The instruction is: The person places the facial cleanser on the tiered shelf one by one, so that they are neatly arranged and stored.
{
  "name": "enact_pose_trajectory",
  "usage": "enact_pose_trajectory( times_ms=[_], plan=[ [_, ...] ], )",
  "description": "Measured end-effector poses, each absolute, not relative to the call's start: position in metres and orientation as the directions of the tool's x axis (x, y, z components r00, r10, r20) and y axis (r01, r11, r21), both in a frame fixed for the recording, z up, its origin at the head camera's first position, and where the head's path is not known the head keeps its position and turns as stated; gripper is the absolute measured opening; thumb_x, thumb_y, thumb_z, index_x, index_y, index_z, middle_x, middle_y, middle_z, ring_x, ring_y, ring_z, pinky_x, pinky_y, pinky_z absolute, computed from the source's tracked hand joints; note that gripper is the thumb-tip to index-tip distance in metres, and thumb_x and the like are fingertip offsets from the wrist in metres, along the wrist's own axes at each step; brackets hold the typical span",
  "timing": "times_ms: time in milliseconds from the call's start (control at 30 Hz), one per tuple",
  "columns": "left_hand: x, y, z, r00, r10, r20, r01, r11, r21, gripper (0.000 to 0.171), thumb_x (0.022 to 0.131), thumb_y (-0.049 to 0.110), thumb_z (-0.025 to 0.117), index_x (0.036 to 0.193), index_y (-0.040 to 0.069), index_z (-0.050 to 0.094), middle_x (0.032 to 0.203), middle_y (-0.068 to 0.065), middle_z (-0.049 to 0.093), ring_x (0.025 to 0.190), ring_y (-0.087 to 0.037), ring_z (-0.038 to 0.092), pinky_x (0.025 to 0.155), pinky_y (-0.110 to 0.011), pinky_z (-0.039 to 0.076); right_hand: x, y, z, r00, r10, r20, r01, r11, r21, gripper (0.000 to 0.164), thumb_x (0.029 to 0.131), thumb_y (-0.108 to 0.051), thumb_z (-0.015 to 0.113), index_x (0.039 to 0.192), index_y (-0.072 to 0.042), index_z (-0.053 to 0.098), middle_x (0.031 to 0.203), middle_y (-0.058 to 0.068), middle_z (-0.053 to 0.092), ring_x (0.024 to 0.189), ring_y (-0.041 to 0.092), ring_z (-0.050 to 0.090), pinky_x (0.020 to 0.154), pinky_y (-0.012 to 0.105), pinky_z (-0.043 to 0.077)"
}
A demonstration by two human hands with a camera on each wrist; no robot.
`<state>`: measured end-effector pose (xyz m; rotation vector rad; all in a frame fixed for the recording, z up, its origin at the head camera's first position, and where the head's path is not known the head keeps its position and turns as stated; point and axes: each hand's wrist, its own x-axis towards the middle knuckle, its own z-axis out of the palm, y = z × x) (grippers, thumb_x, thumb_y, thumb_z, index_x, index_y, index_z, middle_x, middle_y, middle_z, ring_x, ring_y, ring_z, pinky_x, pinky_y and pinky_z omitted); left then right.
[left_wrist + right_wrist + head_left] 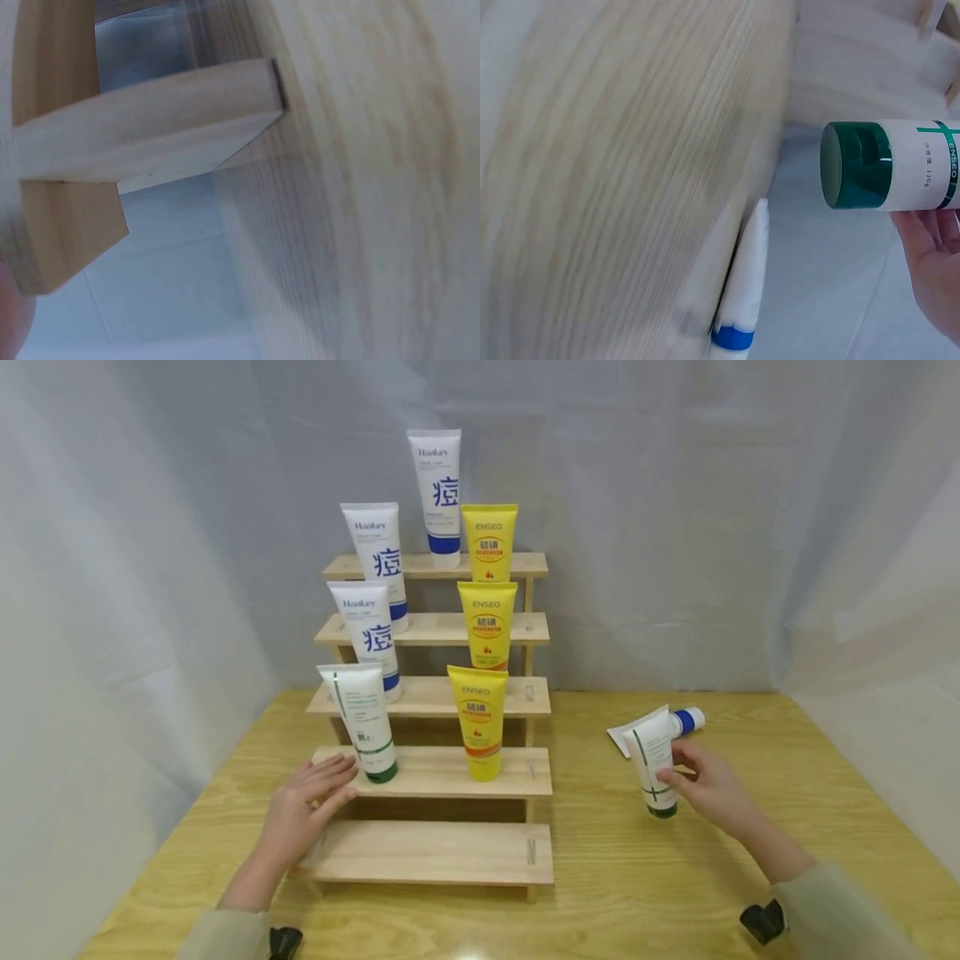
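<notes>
My right hand (708,785) grips a white tube with a green cap (651,764) between thumb and fingers, cap downward, over the right side of the table. In the right wrist view its dark green cap (857,165) shows beside the fingers. Behind it a white tube with a blue band (688,720) lies on the table, partly covered. My left hand (311,802) rests with loosely extended fingers at the left end of the wooden stepped rack (435,852), fingertips right by another green-capped white tube (362,718) standing on the second step from the bottom.
On the rack's higher steps stand several white tubes with blue lettering (375,560) at left and centre. Yellow tubes (480,722) stand in a column at right. A pale curtain (660,527) hangs behind the wooden table (622,885).
</notes>
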<state>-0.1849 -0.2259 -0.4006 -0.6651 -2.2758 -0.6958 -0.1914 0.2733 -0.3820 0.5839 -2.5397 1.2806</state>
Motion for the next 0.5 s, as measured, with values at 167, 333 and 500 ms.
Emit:
enact_pose_trajectory(
  times_ms=[167, 333, 500],
  plan=[
    [-0.185, -0.226, -0.401, -0.665, 0.260, 0.700, 0.610, 0.730, 0.308, 0.027, 0.073, 0.011, 0.071, 0.098, 0.002, 0.066, 0.109, -0.010, 0.061, 0.104, -0.027, 0.054, 0.105, -0.029, 0.022, -0.178, 0.254, -0.373, -0.907, -0.205, 0.367, -0.419, 0.499, -0.758, 0.026, 0.085, -0.008, 0.060, 0.105, 0.007, 0.053, 0.091, 0.015, 0.061, 0.077, 0.007, 0.056, 0.066, 0.024, 0.051],
    [-0.185, -0.227, -0.401, -0.663, 0.259, 0.703, 0.611, 0.729, 0.307, 0.028, 0.072, 0.010, 0.071, 0.098, 0.002, 0.066, 0.109, -0.009, 0.061, 0.103, -0.029, 0.054, 0.105, -0.029, 0.023, -0.167, 0.235, -0.367, -0.922, -0.225, 0.316, -0.382, 0.386, -0.840, 0.031, 0.087, -0.011, 0.057, 0.112, 0.007, 0.052, 0.098, 0.018, 0.060, 0.080, 0.010, 0.057, 0.068, 0.025, 0.051],
    [-0.185, -0.227, -0.402, -0.669, 0.256, 0.698, 0.604, 0.735, 0.309, 0.028, 0.072, 0.012, 0.071, 0.099, 0.002, 0.066, 0.110, -0.009, 0.061, 0.103, -0.030, 0.054, 0.105, -0.029, 0.022, -0.156, 0.213, -0.359, -0.932, -0.262, 0.252, -0.326, 0.299, -0.897, 0.035, 0.086, -0.013, 0.058, 0.114, 0.007, 0.051, 0.103, 0.018, 0.059, 0.087, 0.014, 0.057, 0.074, 0.026, 0.050]
  ],
)
